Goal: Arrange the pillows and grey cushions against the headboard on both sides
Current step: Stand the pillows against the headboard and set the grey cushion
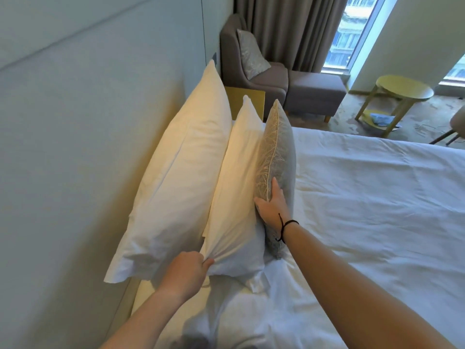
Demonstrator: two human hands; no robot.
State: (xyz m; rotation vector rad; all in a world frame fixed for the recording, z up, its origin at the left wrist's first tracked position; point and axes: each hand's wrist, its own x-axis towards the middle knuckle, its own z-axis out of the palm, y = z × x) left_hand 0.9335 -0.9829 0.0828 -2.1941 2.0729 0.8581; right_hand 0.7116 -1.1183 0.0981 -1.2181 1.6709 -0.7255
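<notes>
A large white pillow (181, 172) leans upright against the pale headboard (88, 109). In front of it stands a smaller white pillow (239, 187), and against that a grey cushion (276, 144) with a leaf pattern and cream piping. My left hand (187, 270) pinches the near lower corner of the smaller white pillow. My right hand (273, 205) grips the grey cushion's near edge, thumb on the patterned face; a black band circles the wrist.
White bed sheet (364, 210) spreads to the right. Beyond the bed stand a grey armchair (254, 76) with a second patterned cushion (251, 54), a grey footstool (317, 91), a yellow round side table (402, 91), curtains and a window.
</notes>
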